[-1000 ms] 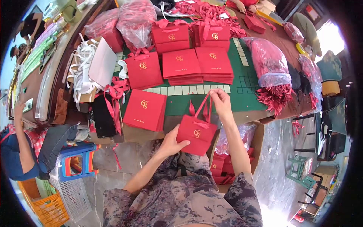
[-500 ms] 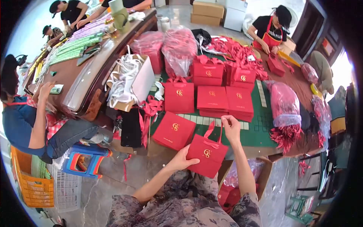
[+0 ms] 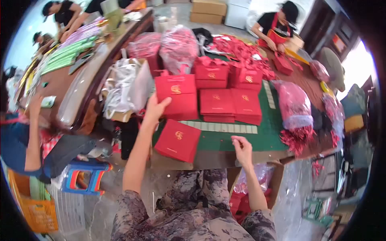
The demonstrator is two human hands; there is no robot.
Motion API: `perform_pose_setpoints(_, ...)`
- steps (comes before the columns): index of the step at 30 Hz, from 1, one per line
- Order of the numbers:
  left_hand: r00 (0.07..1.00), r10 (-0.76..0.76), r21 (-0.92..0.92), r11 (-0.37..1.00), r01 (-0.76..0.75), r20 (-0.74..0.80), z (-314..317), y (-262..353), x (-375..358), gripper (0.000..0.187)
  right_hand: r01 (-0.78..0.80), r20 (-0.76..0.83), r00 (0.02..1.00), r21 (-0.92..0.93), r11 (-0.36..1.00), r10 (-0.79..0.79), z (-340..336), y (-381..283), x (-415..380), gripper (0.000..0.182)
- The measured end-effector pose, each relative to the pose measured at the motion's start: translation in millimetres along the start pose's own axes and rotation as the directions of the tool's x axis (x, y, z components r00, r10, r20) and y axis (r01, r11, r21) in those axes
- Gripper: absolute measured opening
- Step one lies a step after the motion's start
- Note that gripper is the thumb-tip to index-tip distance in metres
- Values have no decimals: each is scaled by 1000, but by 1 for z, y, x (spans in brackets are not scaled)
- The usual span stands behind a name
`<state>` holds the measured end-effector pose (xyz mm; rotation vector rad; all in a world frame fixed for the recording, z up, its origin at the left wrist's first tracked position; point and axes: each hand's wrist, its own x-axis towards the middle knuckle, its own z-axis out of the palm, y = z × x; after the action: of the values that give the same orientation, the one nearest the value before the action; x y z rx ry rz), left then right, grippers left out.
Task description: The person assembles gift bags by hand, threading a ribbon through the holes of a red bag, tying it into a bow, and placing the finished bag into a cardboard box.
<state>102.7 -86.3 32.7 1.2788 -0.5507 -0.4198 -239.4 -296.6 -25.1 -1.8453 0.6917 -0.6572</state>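
Observation:
My left hand (image 3: 155, 108) grips a small red paper gift bag (image 3: 183, 106) with a gold logo by its left edge, thumb on its front. The bag is held at the left end of the row of standing red gift bags (image 3: 211, 76). My right hand (image 3: 242, 150) hovers over the near edge of the green cutting mat (image 3: 267, 140), fingers curled together, with nothing visible in them. Between my arms lies a stack of flat red bags (image 3: 177, 140). Two more flat stacks (image 3: 217, 103) lie behind, in front of the standing bags.
A box of white ribbons (image 3: 140, 86) stands left of the bags. Plastic-wrapped red bundles (image 3: 179, 48) are behind, another bundle (image 3: 295, 104) at right. An open carton (image 3: 275, 184) sits below my right arm. Co-workers work at the far right and along the left table (image 3: 68, 76).
My left hand has carried the red gift bag from in front of me forward and left to the standing row. My right hand has come away from its ribbon handle and lowered slightly.

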Motion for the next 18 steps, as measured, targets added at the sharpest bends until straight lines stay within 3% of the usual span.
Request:
perform_pose_setpoints(1,999,-46,-7,999,46,26,-3,-8,5,51,-15,-31,999,-25,1000,14,-4,-1,-12,16)
perform_pose_setpoints(3,999,-43,268,963,36,20,-21,-46,18,51,-43,-74,997,-106,993,35,-18,11,-31,16)
perform_pose_setpoints(4,993,-120,226,967,115,6,-17,-51,15,52,-20,-134,991,-97,995,7,-24,16,-40,16)
perform_pose_setpoints(5,994,-86,139,987,77,63,-23,-68,15,52,-44,-190,981,-79,996,28,-32,16,-47,16)
perform_pose_setpoints(7,997,-36,291,957,16,63,-29,-83,17,53,-116,-274,960,-170,979,66,-54,25,-55,17)
perform_pose_setpoints(8,997,-30,281,960,9,69,-25,-83,14,53,-132,-304,950,-180,975,72,-67,29,-55,17)
perform_pose_setpoints(10,997,9,359,933,-35,73,-28,-88,18,55,-20,-476,868,-320,947,-142,-87,33,-48,16)
perform_pose_setpoints(11,997,6,358,933,-35,81,-31,-96,17,55,-51,-516,841,-375,926,-163,-100,33,-41,17)
perform_pose_setpoints(13,997,70,690,723,-28,-33,-24,-85,9,57,-88,-558,809,-425,901,-184,-132,39,-25,20)
perform_pose_setpoints(15,994,97,651,758,-38,-56,-18,-85,1,61,-76,-523,714,-719,691,-465,-165,64,-11,25)
perform_pose_setpoints(16,984,164,785,617,-50,-66,-20,-86,-1,61,-82,-528,709,-720,689,-467,-176,71,-8,25)
perform_pose_setpoints(17,970,235,889,454,-51,-65,-22,-86,-2,61,-139,-483,744,-788,600,-462,-186,77,-4,27)
perform_pose_setpoints(18,966,252,880,471,-67,-62,-21,-85,-4,64,-188,-439,779,-845,502,-447,-193,78,-1,28)
